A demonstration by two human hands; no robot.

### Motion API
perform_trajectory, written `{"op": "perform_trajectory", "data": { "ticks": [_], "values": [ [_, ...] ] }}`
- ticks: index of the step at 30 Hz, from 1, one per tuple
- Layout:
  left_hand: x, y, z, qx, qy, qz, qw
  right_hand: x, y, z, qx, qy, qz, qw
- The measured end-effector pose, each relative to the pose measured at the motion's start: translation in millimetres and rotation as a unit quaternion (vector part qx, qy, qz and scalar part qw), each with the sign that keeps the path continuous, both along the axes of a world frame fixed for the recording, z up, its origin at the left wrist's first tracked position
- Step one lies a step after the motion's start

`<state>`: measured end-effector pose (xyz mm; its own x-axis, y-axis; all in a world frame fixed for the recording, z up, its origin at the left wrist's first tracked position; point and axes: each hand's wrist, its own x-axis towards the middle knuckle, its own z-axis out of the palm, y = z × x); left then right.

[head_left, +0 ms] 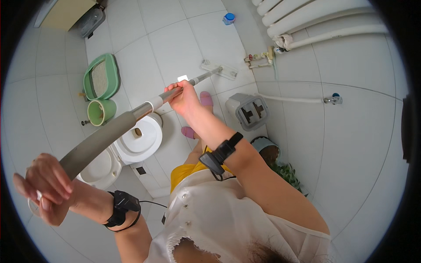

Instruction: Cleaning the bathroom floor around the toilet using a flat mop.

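Observation:
A flat mop with a long grey and silver pole (98, 140) runs slantwise across the view. My left hand (48, 188) is closed round the thick grey top end of the pole, at the lower left, where a white loop shows beside the fingers. Farther down, my right hand (182, 98) grips the thin metal part, just past a white collar (156, 103). The mop's pale, rectangular head (227, 72) lies on the tiled floor, beyond my feet in pink slippers (206, 98). A small white piece (183, 78) shows beside the pole near my right hand.
A toilet (155, 142) with its lid up stands under the pole. Left of it are a green bin (113, 107) and a green litter tray (115, 79). To the right are a grey bin (234, 105), a potted plant (287, 175), pipes (263, 56) and a white radiator (302, 22).

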<state>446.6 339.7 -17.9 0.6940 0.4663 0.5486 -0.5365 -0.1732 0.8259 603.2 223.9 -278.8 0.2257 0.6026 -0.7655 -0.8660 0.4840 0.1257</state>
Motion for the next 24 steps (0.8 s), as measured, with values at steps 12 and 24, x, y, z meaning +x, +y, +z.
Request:
{"op": "perform_trajectory", "data": {
  "ticks": [12, 24],
  "values": [
    [55.1, -56.3, -69.6, -0.117, 0.007, -0.116, 0.986, 45.7, -70.8, -71.2, -0.07, -0.047, -0.167, 0.982],
    [-24.5, -71.0, 14.9, 0.054, 0.016, 0.121, 0.991, -49.3, -22.5, -4.1, -0.048, 0.004, 0.069, 0.996]
  ]
}}
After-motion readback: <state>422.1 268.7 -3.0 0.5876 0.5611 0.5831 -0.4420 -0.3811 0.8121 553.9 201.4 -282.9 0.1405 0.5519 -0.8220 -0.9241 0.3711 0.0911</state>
